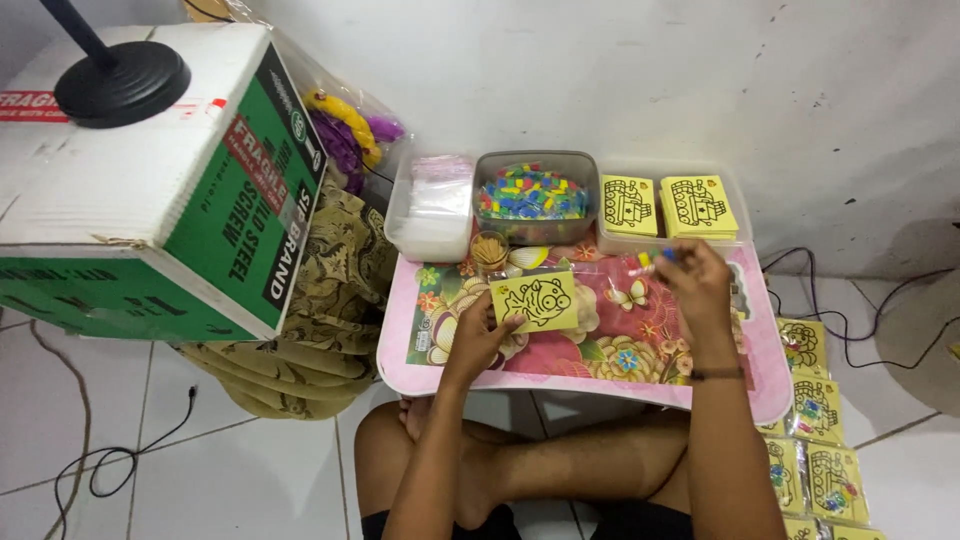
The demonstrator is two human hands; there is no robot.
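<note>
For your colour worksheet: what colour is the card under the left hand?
Yellow card, black line drawing; head view.
</note>
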